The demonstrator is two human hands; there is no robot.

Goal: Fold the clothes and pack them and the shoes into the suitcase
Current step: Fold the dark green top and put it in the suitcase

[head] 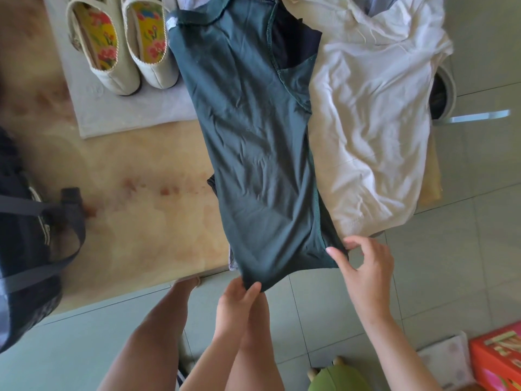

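1. The green shirt (pixel 253 150) lies lengthwise down the table (pixel 141 221), its sides already turned in to a narrow strip; the hem hangs just over the near edge, towards the person.
2. The left hand (pixel 236 306) pinches the hem's left corner, thumb on top and fingers beneath; the right hand (pixel 366 275) nips the right corner between thumb and forefinger, the other fingers loosely curled; held at both corners like this, the cloth stays taut and square, I'd say so the hem can be carried up towards the collar.
3. A navy garment (pixel 296 43) shows through the shirt's armhole; whether it lies under or inside I cannot tell.
4. Touching the shirt's right side, a white top (pixel 372 122) lies rumpled and unfolded; it looks to be waiting its turn.
5. Left of the collar, a pair of pale shoes (pixel 118 77) with flowered insoles stands on a grey cloth (pixel 118 114), likely to keep the soles off the table.
6. At the far left a dark bag (pixel 25 249) with straps rests on the table, well apart from the shirt; probably where everything goes; nothing seems packed yet.
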